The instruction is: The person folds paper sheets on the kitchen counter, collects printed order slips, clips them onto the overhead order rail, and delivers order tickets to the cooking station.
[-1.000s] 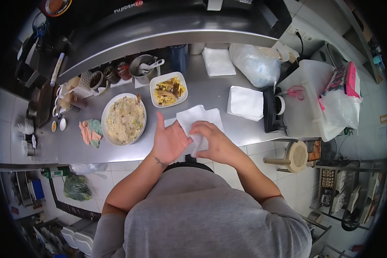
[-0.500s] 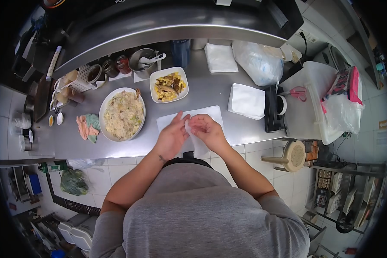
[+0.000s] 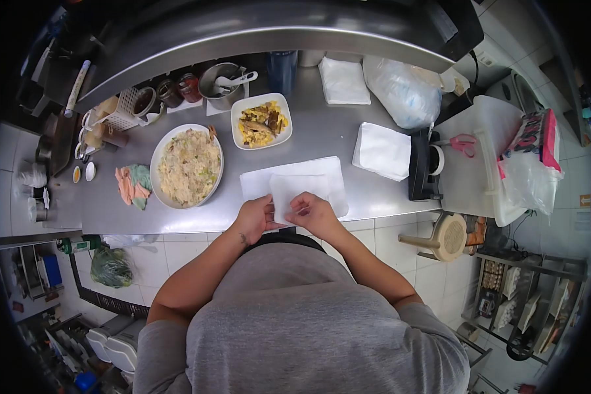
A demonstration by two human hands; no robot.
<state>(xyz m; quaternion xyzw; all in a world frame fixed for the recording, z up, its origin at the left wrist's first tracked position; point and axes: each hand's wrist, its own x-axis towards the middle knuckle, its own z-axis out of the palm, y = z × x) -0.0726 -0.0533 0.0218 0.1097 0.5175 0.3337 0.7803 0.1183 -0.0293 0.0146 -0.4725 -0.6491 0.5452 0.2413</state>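
At the near edge of the desk point(image 3: 382, 196), holding a white paper napkin point(image 3: 301, 185) partly over white paper sheets point(image 3: 257, 181). Pinched at its left side by the left grip point(image 3: 259, 215), and apparently near its lower right by the right grip point(image 3: 310, 212), probably to steady such flimsy paper. Set leftward, perhaps for working room: fried rice point(image 3: 187, 167).

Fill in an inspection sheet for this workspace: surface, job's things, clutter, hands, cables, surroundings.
Surface: metal counter, reflective.
Job's things: small white sheet, over larger white sheets lying flat.
Clutter: rice on a plate, square dish holding food, crumpled cloth.
Hands: right hand pinches the small white sheet; left hand touches its left side, grip unclear.
Cables: black cord near the wall.
Surroundings: beige stool below the counter's right end.
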